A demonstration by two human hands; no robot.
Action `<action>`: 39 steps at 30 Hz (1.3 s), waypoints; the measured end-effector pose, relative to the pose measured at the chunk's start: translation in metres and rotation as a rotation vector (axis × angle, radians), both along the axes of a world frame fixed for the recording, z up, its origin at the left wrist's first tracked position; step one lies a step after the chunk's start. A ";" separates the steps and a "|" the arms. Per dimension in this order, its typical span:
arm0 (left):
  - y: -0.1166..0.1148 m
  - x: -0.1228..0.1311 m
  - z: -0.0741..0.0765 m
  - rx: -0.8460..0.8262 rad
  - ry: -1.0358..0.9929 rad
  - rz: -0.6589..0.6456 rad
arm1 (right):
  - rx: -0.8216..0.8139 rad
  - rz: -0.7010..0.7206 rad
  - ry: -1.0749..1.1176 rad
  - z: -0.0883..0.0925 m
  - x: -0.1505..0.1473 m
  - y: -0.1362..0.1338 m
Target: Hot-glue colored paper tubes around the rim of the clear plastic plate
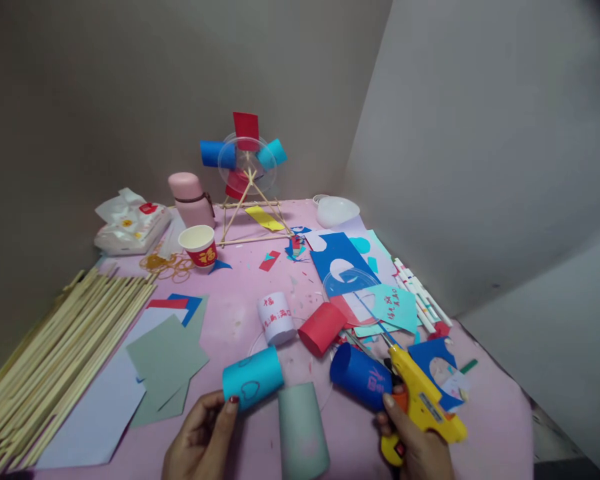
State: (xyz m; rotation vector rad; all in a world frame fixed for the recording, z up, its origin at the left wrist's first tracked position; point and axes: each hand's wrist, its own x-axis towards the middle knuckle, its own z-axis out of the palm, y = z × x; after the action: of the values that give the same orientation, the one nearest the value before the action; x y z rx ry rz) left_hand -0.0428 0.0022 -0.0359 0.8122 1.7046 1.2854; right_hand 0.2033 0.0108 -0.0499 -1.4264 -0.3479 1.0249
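Note:
My left hand [207, 433] pinches the near end of a turquoise paper cylinder [254, 377] with a heart drawn on it. The thumb and fingers of my right hand [415, 440] close on the lower right end of a dark blue paper cylinder [357, 375] with a pink character. Just right of that cylinder lies a yellow glue gun [423, 393], partly behind my right hand. Between my hands a grey-green paper cylinder [303, 427] rests on the table. Beyond it are a white paper cylinder [275, 319] with red writing and a red paper cylinder [323, 328].
A stick-frame wheel [250, 177] with coloured paper pieces stands at the back. Nearby are a pink flask [193, 200], a paper cup [199, 247] and a tissue pack [130, 230]. Wooden sticks [70, 347] line the left; cut paper [343, 260] and markers [420, 290] lie right.

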 end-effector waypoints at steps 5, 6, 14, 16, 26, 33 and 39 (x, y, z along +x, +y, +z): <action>-0.002 -0.009 -0.003 0.012 0.009 0.060 | 0.014 0.044 0.072 0.004 0.000 -0.002; -0.002 -0.011 -0.003 0.006 0.024 0.077 | 0.012 0.049 0.068 0.003 0.002 -0.003; 0.005 -0.017 0.002 -0.026 0.087 0.087 | -0.010 0.115 0.062 0.005 0.012 -0.013; 0.006 -0.018 0.001 -0.023 0.090 0.095 | -0.014 0.139 0.080 0.004 0.009 -0.013; 0.004 -0.020 -0.004 -0.064 0.093 0.093 | -0.032 0.264 0.072 -0.007 0.000 -0.009; 0.005 -0.015 0.001 -0.061 0.115 0.099 | -0.064 0.240 0.069 -0.001 -0.006 -0.010; 0.006 -0.013 0.004 -0.035 0.126 0.091 | -0.105 0.252 0.089 -0.001 -0.007 -0.011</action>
State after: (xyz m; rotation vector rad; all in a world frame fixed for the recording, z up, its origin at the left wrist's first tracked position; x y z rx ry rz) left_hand -0.0562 0.0086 -0.0317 0.8174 1.8780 1.2844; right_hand 0.1964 -0.0006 -0.0511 -1.4496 -0.4209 1.3238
